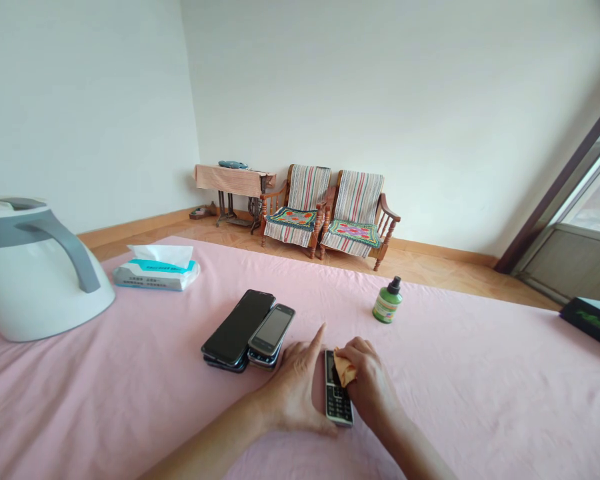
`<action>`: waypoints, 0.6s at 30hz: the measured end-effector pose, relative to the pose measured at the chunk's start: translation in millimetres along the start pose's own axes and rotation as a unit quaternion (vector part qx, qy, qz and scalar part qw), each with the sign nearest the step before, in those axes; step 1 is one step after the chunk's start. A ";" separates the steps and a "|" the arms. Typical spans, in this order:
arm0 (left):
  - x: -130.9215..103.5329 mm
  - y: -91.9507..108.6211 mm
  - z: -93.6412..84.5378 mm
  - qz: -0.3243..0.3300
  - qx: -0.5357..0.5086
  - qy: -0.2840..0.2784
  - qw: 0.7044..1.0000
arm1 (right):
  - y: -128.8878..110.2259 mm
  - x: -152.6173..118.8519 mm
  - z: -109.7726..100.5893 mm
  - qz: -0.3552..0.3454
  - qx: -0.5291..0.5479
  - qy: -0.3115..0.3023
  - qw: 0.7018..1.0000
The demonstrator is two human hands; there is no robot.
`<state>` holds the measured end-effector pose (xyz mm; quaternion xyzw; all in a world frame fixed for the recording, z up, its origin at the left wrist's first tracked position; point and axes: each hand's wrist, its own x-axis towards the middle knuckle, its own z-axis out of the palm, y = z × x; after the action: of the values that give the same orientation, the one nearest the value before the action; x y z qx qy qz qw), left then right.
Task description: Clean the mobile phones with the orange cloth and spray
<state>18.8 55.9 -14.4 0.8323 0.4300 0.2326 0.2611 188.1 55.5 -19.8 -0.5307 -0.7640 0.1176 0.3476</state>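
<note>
A black and silver keypad phone [339, 404] lies face up on the pink cloth, between my two hands. My right hand [367, 373] is closed on a folded yellow-orange cloth [345, 369], pressed against the phone's screen, part of which it hides. On the phone's left side my left hand [297, 387] has its thumb and forefinger spread apart, the thumb by the phone's lower end. Just beyond that hand, a small stack of phones with a silver-framed phone [273, 330] on top sits beside a stack topped by a large black smartphone [239, 328].
A green spray bottle [387, 301] stands upright beyond my right hand. At the left are a white and grey kettle [40, 273] and a tissue pack [155, 268]. A black box [593, 322] lies at the right edge. Past the pink-covered table [460, 373] stand two wooden armchairs [356, 207].
</note>
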 end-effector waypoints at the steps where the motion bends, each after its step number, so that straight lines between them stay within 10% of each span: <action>1: 0.0 0.2 -0.1 0.000 0.000 -0.001 1.000 | -0.6 -0.5 -0.7 0.001 -0.001 0.000 1.000; 18: -1.5 -4.2 2.9 -0.002 0.001 0.010 1.000 | 2.8 4.9 0.5 -0.020 0.008 -0.003 1.000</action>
<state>17.3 56.0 -19.5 0.8294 0.4341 0.2401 0.2568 188.9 61.1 -19.7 -0.5125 -0.7745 0.1185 0.3514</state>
